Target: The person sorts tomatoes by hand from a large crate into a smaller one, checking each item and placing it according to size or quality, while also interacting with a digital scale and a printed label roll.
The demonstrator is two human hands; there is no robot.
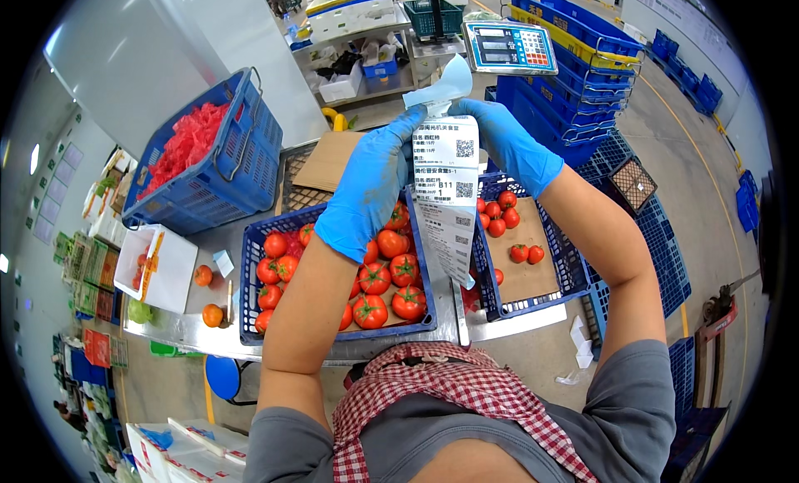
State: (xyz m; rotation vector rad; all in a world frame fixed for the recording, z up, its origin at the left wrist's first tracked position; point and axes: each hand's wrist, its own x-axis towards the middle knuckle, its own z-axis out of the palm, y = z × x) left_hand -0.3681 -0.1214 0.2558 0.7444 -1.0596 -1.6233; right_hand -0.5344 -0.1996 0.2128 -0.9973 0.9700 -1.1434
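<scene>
A long strip of printed adhesive labels (444, 164) hangs between my hands, bearing writing and square codes; bare pale-blue backing sticks up above my fingers. My left hand (377, 171), in a soiled blue glove, grips the strip's upper left edge. My right hand (505, 133), gloved too, pinches it near the top right. Under my left forearm stands a dark blue plastic crate (431, 324) of large red tomatoes (376, 278). Right of the strip, a second blue crate (565, 258) lined with cardboard (527, 277) holds several smaller tomatoes (507, 199).
A blue basket (231, 171) of red plastic bags stands at the left, beside a white foam box (171, 267). Loose tomatoes (212, 315) lie on the metal table (168, 333). Ahead are a digital scale (510, 47) and stacked blue crates (549, 117). Plastic pallets (655, 258) lie at the right.
</scene>
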